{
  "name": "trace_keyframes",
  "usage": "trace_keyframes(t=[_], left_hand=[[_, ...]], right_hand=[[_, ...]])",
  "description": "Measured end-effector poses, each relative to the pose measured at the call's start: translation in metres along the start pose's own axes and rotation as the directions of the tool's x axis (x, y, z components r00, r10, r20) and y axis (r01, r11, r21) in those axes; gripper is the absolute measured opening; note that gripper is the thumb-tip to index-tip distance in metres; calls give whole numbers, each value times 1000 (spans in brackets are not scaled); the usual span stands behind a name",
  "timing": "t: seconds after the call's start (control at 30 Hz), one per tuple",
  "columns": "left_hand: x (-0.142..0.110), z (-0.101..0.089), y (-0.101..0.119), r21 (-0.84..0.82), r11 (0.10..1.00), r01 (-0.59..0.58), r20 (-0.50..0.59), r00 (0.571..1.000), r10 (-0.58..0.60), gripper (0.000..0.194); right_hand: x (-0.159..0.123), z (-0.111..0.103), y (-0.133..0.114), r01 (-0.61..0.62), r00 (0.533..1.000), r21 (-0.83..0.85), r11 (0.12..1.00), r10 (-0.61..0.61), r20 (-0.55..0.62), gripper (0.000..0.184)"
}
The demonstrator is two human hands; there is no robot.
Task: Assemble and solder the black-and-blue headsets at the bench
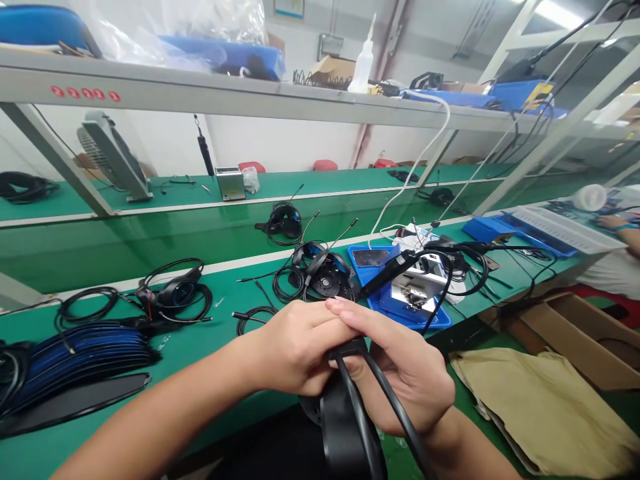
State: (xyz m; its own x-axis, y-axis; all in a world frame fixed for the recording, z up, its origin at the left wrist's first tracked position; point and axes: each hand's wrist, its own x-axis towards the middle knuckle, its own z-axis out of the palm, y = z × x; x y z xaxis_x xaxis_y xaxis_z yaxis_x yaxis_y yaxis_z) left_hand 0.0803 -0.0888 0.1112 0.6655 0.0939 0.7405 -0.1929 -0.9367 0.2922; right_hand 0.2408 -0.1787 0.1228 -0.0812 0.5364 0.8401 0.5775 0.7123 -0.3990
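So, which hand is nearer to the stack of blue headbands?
Left hand: it is right of the blue headband stack; the right hand is farther right, beyond it.

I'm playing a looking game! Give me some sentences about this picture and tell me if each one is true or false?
The left hand and right hand are holding a black plastic headset with a black cable. True.

The shallow blue plastic tray is on the floor. False: it sits on the green workbench.

A white plastic squeeze bottle stands on the long grey metal shelf. True.

The stack of blue-and-black headsets is inside the brown cardboard box. False: it lies on the workbench, at the left of the view.

Another person's hand, with a blue band at the wrist, is at the far right. True.
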Motion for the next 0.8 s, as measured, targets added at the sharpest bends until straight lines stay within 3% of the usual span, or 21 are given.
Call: trace_keyframes(t=[0.2,0.53,0.8], left_hand=[[-2,3,-1,67,998,2,-42,999,1,21],[1,2,-5,-3,1000,3,-38,999,-3,21],[2,-8,-11,0,998,-70,-44,997,69,27]], right_hand=[[1,2,0,10,1000,5,1000,-10,3,48],[1,7,5,5,999,20,1000,-5,-44,51],[8,10,5,100,994,-7,995,-100,-38,47]])
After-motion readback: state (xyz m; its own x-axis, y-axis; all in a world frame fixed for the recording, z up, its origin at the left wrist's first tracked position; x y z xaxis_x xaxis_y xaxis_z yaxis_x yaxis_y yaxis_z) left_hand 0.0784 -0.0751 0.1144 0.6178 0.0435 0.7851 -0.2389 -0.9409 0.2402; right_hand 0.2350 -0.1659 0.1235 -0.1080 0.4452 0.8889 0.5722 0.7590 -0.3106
